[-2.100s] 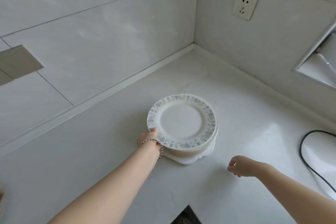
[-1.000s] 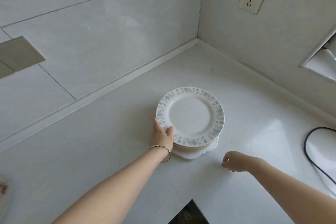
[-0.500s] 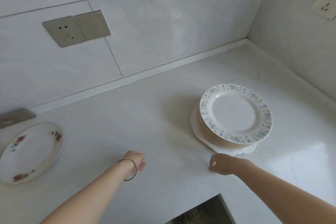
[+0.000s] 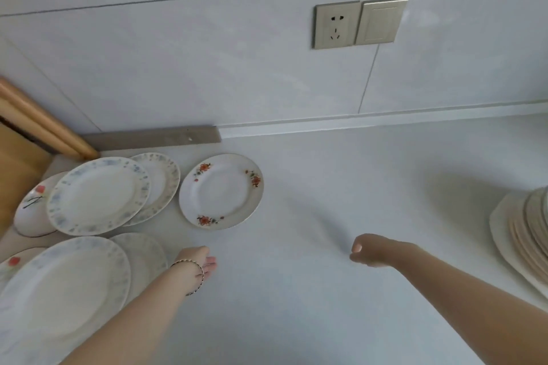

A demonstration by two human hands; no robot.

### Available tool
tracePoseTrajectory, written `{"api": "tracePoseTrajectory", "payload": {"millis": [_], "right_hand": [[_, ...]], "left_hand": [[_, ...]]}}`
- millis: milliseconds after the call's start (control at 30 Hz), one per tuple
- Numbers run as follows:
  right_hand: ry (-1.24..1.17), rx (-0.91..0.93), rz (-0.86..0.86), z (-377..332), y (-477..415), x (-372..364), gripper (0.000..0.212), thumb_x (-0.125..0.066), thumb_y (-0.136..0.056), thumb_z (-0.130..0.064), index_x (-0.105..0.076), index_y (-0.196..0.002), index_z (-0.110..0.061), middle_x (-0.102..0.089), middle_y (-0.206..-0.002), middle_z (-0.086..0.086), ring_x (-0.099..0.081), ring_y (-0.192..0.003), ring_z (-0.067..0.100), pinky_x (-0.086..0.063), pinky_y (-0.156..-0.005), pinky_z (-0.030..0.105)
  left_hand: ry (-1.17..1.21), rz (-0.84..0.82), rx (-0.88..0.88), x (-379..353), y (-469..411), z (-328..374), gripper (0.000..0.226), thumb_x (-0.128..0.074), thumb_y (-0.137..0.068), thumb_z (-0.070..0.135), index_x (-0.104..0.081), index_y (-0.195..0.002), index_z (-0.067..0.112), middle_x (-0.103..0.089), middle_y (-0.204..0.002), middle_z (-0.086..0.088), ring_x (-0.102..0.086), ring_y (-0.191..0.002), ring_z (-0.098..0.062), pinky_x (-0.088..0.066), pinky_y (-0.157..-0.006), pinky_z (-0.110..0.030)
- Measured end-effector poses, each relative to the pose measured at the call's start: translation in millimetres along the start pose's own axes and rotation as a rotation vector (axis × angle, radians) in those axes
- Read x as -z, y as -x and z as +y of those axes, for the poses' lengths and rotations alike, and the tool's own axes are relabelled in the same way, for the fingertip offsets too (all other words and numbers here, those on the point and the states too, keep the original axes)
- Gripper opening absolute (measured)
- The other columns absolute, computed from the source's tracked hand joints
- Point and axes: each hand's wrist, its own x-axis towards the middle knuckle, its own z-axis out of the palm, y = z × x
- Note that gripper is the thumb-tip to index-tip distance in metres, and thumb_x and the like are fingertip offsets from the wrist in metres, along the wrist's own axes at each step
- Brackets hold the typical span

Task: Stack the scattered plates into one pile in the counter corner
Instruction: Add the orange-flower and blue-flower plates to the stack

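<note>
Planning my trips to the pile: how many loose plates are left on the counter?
7. Red-flowered plate alone; behind it, blue-rimmed plate overlapping two; nearest, large plate over two more. Others may be hidden.

Seven loose plates, one pile
</note>
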Motion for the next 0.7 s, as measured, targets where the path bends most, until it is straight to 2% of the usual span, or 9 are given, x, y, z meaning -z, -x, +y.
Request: {"api": "tracePoseTrajectory", "payload": {"millis": [67,133,200,300,333,400,500,533,700], "right_hand": [[-0.012,-0.001,-0.003,-24,-11,-1,0.041,-0.04,-0.096,-0.024,-0.054,-0.125,0.001,-0.062,-0.114,0.012,-0.05,-0.09,0.018,-0.044,-0.09,0.03],[-0.022,-0.01,-0.008,-40,-21,-4,0.04,-0.041,-0.095,-0.024,-0.056,-0.123,0.001,-0.055,-0.097,0.005,-0.047,-0.087,0.017,-0.038,-0.079,0.025],[-0.016,-0.036,-0.011,-50,-28,-7,0.041,-0.041,-0.095,-0.023,-0.055,-0.123,0.003,-0.049,-0.092,0.002,-0.045,-0.084,0.016,-0.033,-0.075,0.022],[-0.017,-0.074,-0.031,-58,-34,-10,0.043,-0.04,-0.094,-0.023,-0.052,-0.125,0.006,-0.045,-0.087,0.001,-0.041,-0.082,0.015,-0.031,-0.073,0.023],[-0.02,-0.087,-0.039,-59,-35,-11,0.044,-0.04,-0.094,-0.023,-0.052,-0.125,0.006,-0.044,-0.086,0.001,-0.041,-0.082,0.015,-0.031,-0.071,0.023],[-0.032,-0.117,-0.049,-58,-38,-11,0.044,-0.04,-0.093,-0.023,-0.051,-0.125,0.006,-0.042,-0.079,-0.001,-0.04,-0.081,0.016,-0.031,-0.068,0.024],[-0.052,-0.15,-0.045,-53,-42,-8,0.044,-0.041,-0.092,-0.022,-0.052,-0.124,0.006,-0.042,-0.08,-0.001,-0.039,-0.081,0.015,-0.03,-0.071,0.024],[-0.057,-0.158,-0.045,-50,-44,-8,0.044,-0.041,-0.092,-0.022,-0.052,-0.124,0.006,-0.043,-0.083,0.0,-0.04,-0.081,0.015,-0.03,-0.071,0.024],[-0.084,-0.165,-0.042,-31,-44,-9,0.037,-0.041,-0.094,-0.027,-0.056,-0.122,-0.008,-0.052,-0.098,-0.002,-0.049,-0.091,0.015,-0.038,-0.081,0.024]], "left_hand": [[0.133,-0.023,0.027,20,-16,7,0.009,-0.038,-0.097,0.008,-0.045,-0.099,0.002,-0.054,-0.077,-0.014,-0.056,-0.05,-0.02,-0.043,-0.054,-0.028],[0.249,-0.08,0.053,31,-31,13,0.018,-0.041,-0.097,0.01,-0.049,-0.084,0.002,-0.055,-0.096,-0.017,-0.052,-0.063,-0.019,-0.048,-0.076,-0.033],[0.33,-0.123,0.069,34,-41,21,0.024,-0.043,-0.097,0.01,-0.048,-0.074,0.004,-0.053,-0.113,-0.018,-0.057,-0.075,-0.023,-0.042,-0.1,-0.037],[0.457,-0.173,0.094,31,-56,34,0.016,-0.044,-0.097,0.01,-0.055,-0.088,0.002,-0.052,-0.133,-0.02,-0.053,-0.123,-0.032,-0.036,-0.109,-0.037],[0.503,-0.181,0.095,28,-60,38,0.014,-0.046,-0.096,0.009,-0.056,-0.094,0.0,-0.052,-0.134,-0.019,-0.049,-0.129,-0.03,-0.037,-0.109,-0.038],[0.567,-0.193,0.11,21,-71,45,0.01,-0.05,-0.094,0.007,-0.056,-0.088,0.001,-0.059,-0.119,-0.017,-0.053,-0.121,-0.028,-0.038,-0.107,-0.039],[0.591,-0.143,0.112,11,-80,53,0.02,-0.055,-0.091,0.005,-0.049,-0.072,0.006,-0.057,-0.084,-0.01,-0.056,-0.074,-0.019,-0.041,-0.102,-0.039],[0.587,-0.122,0.094,9,-83,53,0.021,-0.056,-0.09,0.004,-0.048,-0.071,0.007,-0.055,-0.078,-0.009,-0.053,-0.068,-0.017,-0.042,-0.101,-0.04],[0.519,-0.091,0.018,10,-84,57,0.023,-0.054,-0.092,0.005,-0.046,-0.071,0.01,-0.051,-0.072,-0.007,-0.049,-0.063,-0.015,-0.053,-0.081,-0.034]]}}
